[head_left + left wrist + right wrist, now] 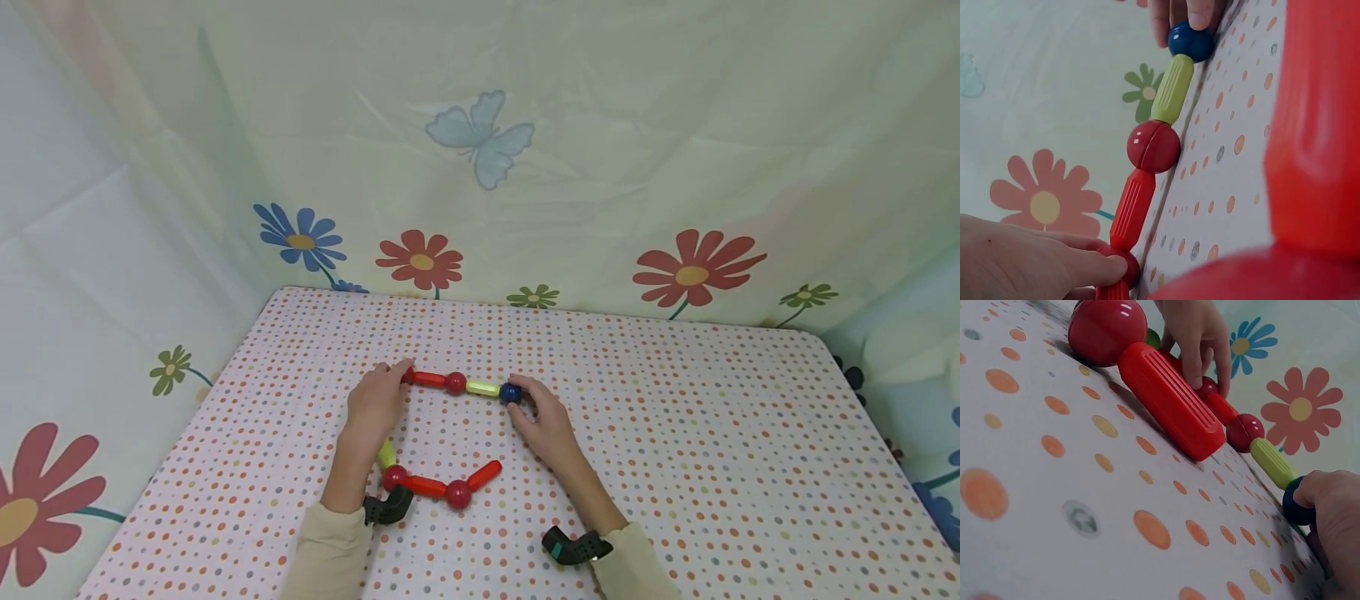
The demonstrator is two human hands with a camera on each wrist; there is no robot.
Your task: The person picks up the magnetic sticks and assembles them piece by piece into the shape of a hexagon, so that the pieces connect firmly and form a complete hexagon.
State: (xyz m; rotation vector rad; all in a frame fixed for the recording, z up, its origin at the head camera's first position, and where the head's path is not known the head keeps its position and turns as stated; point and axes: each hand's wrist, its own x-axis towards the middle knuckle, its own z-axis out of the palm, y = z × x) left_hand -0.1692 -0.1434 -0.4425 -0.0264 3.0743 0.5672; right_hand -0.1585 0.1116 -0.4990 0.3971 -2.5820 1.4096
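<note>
A chain of magnetic-toy-like rods and balls lies on the table in a bent, open outline. My left hand (373,408) grips a red ball (1132,270) at the far left corner, thumb against it. From there run a red rod (430,379), another red ball (456,383), a yellow-green rod (483,388) and a dark blue ball (510,393). Thumb and fingers of my right hand (549,423) pinch that blue ball. Nearer me, a yellow-green rod (387,454) meets a red ball (395,477), then a red rod (425,486), a red ball (458,495) and a free-ended red rod (484,475).
A dotted cloth covers the table (697,450). Behind it hangs a curtain (585,167) printed with flowers and a butterfly. A green ball (1153,339) shows partly behind the near red pieces. Black bands (576,547) sit on both wrists.
</note>
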